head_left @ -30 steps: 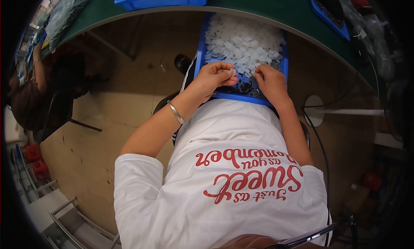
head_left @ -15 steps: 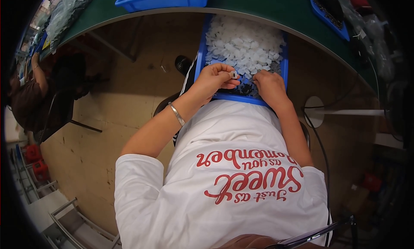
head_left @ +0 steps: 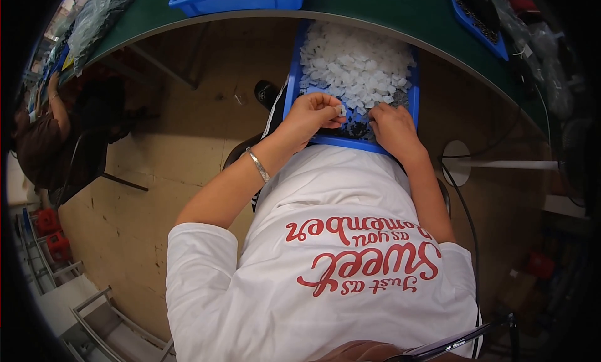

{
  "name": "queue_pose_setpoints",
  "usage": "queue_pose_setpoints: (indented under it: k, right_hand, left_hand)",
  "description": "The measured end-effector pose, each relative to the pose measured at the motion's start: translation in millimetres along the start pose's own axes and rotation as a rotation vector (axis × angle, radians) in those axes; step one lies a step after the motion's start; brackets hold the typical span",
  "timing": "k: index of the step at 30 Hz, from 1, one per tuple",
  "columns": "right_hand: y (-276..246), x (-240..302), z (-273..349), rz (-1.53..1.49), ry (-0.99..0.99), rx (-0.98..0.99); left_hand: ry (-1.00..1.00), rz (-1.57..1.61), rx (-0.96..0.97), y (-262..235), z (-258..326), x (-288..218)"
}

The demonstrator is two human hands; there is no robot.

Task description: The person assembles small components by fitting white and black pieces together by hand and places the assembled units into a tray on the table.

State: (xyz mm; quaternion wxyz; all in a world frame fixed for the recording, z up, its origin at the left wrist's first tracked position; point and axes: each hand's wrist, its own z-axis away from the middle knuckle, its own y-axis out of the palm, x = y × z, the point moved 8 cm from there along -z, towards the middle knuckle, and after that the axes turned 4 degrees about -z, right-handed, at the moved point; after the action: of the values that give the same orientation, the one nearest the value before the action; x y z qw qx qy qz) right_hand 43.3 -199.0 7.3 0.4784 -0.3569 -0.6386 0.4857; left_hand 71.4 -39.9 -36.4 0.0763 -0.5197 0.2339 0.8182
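Note:
A blue tray (head_left: 352, 143) rests against my lap, its far end under the table edge. Inside it is a heap of small translucent white plastic pieces (head_left: 358, 64). Small black parts (head_left: 355, 129) lie at its near end. Above those black parts, my left hand (head_left: 313, 116) pinches one small white piece (head_left: 342, 110) between thumb and fingertips. My right hand (head_left: 394, 127) is at the tray's right side, fingers bent and drawn together at the near edge of the heap. Its fingertips are partly hidden, and what they hold is too small to make out.
The green table (head_left: 369, 2) curves across the top, bearing another blue tray (head_left: 241, 4), a tray of dark parts (head_left: 479, 24) and plastic bags (head_left: 100, 20). A co-worker (head_left: 44, 136) sits at far left. A black cable (head_left: 466, 205) hangs at right.
The white piece in my left hand has turned, and the dark spot on it no longer shows plainly. My right hand has barely shifted.

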Motion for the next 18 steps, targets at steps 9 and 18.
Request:
queue_pose_setpoints:
  k: [9, 18]
  right_hand:
    - [6.2, -4.7, -3.2, 0.074, -0.028, 0.05]
    - [-4.4, -1.8, -2.2, 0.077, -0.123, -0.082]
  left_hand:
    - [0.138, -0.064, 0.038, 11.4, 4.4, -12.9]
    - [0.066, 0.039, 0.019, 6.1, 3.8, -9.4]
